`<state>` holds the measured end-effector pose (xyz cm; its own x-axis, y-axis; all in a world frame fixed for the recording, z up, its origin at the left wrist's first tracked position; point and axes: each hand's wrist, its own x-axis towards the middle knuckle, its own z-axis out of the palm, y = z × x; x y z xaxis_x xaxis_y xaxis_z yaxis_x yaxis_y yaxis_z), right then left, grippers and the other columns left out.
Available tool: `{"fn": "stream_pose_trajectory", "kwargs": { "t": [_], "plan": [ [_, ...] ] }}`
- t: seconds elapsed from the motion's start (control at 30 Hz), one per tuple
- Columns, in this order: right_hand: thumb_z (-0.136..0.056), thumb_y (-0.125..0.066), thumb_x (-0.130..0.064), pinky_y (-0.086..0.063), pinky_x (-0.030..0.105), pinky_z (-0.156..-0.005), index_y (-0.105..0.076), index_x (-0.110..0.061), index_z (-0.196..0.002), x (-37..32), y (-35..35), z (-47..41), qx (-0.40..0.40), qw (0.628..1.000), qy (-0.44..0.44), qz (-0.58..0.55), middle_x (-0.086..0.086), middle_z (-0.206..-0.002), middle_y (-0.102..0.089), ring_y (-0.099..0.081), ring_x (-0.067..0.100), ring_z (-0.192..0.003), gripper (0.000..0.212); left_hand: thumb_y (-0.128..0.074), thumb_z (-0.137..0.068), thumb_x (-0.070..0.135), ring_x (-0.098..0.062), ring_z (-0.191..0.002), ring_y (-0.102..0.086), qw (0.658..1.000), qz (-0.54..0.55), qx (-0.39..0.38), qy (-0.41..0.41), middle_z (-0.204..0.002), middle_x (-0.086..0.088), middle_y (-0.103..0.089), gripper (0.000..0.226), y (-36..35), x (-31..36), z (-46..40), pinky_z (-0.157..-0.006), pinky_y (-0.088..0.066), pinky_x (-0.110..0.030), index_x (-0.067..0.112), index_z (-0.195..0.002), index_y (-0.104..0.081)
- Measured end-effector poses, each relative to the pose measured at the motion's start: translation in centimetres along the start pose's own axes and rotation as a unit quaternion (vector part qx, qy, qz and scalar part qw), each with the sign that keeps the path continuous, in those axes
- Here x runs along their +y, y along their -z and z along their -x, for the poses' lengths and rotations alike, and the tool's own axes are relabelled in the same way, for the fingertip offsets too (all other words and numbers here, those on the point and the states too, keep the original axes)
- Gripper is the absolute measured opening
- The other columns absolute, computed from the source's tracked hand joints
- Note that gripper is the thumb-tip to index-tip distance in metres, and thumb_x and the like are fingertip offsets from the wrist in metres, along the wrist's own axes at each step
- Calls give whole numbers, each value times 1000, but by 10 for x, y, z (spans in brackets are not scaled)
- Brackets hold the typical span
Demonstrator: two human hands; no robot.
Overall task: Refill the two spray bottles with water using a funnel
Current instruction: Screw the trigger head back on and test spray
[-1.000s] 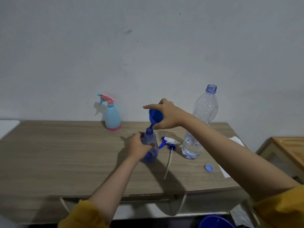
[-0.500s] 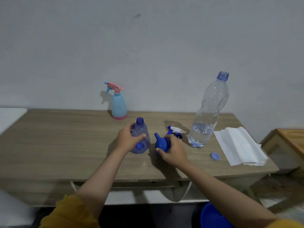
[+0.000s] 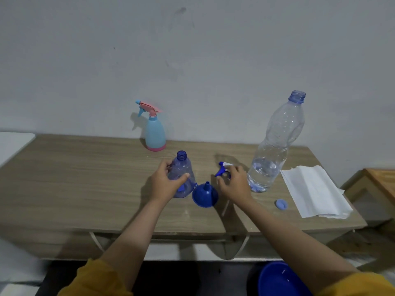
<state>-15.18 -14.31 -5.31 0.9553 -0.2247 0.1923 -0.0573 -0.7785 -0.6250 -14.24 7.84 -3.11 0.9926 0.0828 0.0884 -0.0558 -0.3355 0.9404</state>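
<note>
Head view | left hand (image 3: 165,184) grips uncapped blue spray bottle (image 3: 183,174) on table (image 3: 85,178) | funnel (image 3: 205,195) upside down beside it | right hand (image 3: 234,182) curls over trigger head (image 3: 222,167) | water bottle (image 3: 271,150) open, low water | pink-topped sprayer (image 3: 155,130) capped at the back

A pale grey wall (image 3: 213,60) fills the upper frame (faintly scuffed near top centre). Below it a wood-grain table (image 3: 85,178) spans the middle. A lighter wooden piece (image 3: 376,180) sits at the right edge, a white surface (image 3: 12,144) at left.
</note>
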Motion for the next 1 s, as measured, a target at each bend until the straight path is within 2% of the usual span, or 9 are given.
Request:
{"fn": "stream_pose_trajectory", "kwargs": {
  "t": [0.13,0.23,0.33,0.47,0.53,0.67,0.83,0.93,1.0],
  "plan": [
    [-91,-55,-22,-44,39,-87,-50,-11,-125,-7,5,-35,-34,991,-86,94,15,-127,-48,-48,33,-114,36,-83,-67,25,-5,-92,-64,1000,0,25,12,-101,7,-67,47,-5,-6,2,-76,-53,-21,17,-105,-56],
    [-95,-50,-22,-40,32,-80,-47,-10,-127,-9,6,-47,-87,976,-120,159,12,-124,-54,-55,30,-111,34,-83,-69,28,1,-87,-63,999,-6,33,22,-95,12,-65,45,-7,-3,7,-66,-48,-10,20,-103,-55],
    [-95,-49,-19,-41,30,-79,-52,-11,-124,-2,1,-56,-130,971,-151,135,10,-120,-61,-59,27,-109,31,-81,-70,31,10,-80,-58,999,-25,37,26,-89,20,-61,42,-7,0,10,-56,-42,-4,26,-101,-53],
    [-91,-53,-15,-44,31,-75,-55,-9,-118,4,-3,-62,-131,973,-168,93,9,-102,-61,-59,25,-92,28,-82,-67,39,10,-82,-59,998,-36,44,34,-92,21,-63,44,-6,-1,10,-62,-43,-9,33,-99,-52],
    [-88,-55,-14,-45,32,-77,-54,-10,-121,3,-2,-63,-114,979,-154,70,9,-105,-59,-59,27,-93,33,-81,-67,39,7,-82,-61,997,-36,49,38,-92,19,-64,43,-7,-2,10,-60,-43,-9,33,-99,-53],
    [-85,-60,-18,-46,32,-81,-47,-16,-134,-7,8,-67,-51,994,-85,41,11,-130,-45,-62,31,-97,51,-82,-69,33,5,-82,-61,998,-26,48,32,-94,15,-65,44,-8,-1,11,-54,-43,-6,26,-102,-54],
    [-86,-64,-19,-44,25,-77,-57,-13,-127,-49,49,-74,45,998,27,-44,9,-119,-48,-57,19,-88,42,-82,-70,27,3,-83,-61,999,-15,46,23,-93,13,-65,41,-8,-1,11,-56,-43,-3,22,-100,-54],
    [-82,-69,-22,-42,21,-75,-60,-17,-120,-86,83,-77,98,987,76,-100,2,-111,-48,-50,7,-93,39,-81,-69,34,3,-81,-61,998,-27,44,22,-91,14,-65,42,-6,-2,10,-58,-42,-9,24,-98,-53],
    [-79,-72,-21,-48,23,-72,-61,-20,-115,-110,104,-79,125,976,105,-141,0,-107,-50,-53,8,-96,37,-82,-66,38,-3,-82,-64,998,-23,44,25,-91,12,-67,43,-6,-6,8,-63,-49,-20,26,-96,-53]
  ]
}}
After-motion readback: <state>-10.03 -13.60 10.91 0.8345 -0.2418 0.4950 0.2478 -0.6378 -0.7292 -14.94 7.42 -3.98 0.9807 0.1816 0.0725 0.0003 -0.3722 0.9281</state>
